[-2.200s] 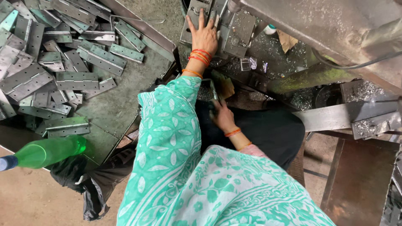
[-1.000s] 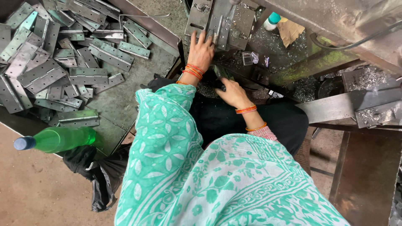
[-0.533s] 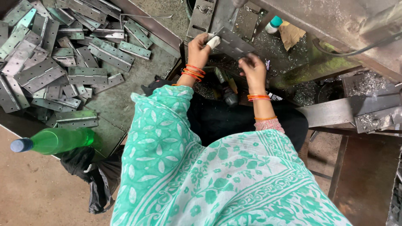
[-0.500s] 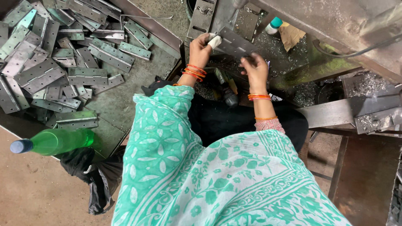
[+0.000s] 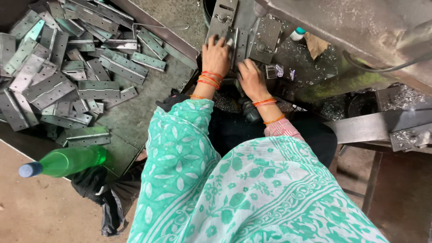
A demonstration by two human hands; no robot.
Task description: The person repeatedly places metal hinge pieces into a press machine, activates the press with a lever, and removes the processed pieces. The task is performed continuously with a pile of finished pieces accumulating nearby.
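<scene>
A flat grey metal plate [image 5: 240, 45] lies on the bed of a big grey machine [image 5: 360, 27], right at the top of the view, and both hands are on it. The left hand [image 5: 216, 54] lies on the left part of the plate with its fingers curled down over the metal. The right hand [image 5: 251, 77] is just beside it, a bit lower, and its fingers press on the plate's near edge. I cannot tell if either hand has a real grip on the plate or only pushes on it. Both wrists wear orange bangles [image 5: 208, 79]. Another grey plate [image 5: 266, 39] sits just to the right of the hands, and a long one [image 5: 221, 18] sticks up above the left hand. Little shiny metal bits [image 5: 315, 63] lie all over the machine bed near them. A small white bottle with a blue-green cap [image 5: 297, 33] stands behind the plates. The person wears a green and white cloth with flowers [image 5: 234, 189] on it. Far off to the left, a big heap of grey metal hinges [image 5: 67, 72] lies on a dark surface [image 5: 135, 121]. Near the front edge of that surface lies a green bottle with a blue cap [image 5: 67, 162], on its side. A black cloth [image 5: 96, 193] hangs down on the floor [image 5: 36, 211] below it.
</scene>
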